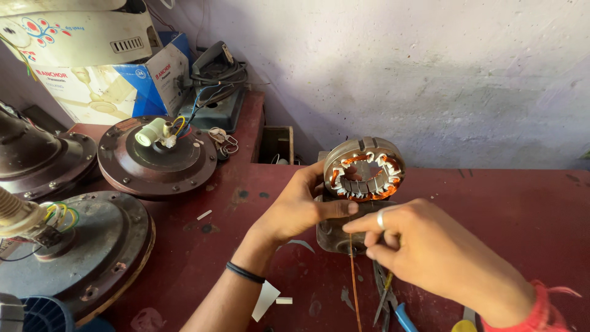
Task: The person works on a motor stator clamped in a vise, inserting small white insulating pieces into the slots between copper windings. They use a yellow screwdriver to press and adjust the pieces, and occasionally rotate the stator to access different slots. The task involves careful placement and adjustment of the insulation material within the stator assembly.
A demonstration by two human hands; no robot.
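Note:
A round metal motor stator [364,169] with copper windings and white insulation stands tilted on a grey block on the dark red workbench [516,203]. My left hand [301,203] grips the stator's lower left rim, thumb laid across its front. My right hand [424,246], with a ring on one finger, pinches a thin copper wire [354,289] just below the stator. The wire runs down toward the bench's near edge. Below my right hand lie pliers with blue handles [387,301].
Two brown ceiling fan motor housings [157,160] and a grey one [92,246] fill the left side, with coloured wires. A blue and white cardboard box [117,80] and a dark device with cables [215,92] stand at the back. White paper scraps [267,298] lie near my left wrist.

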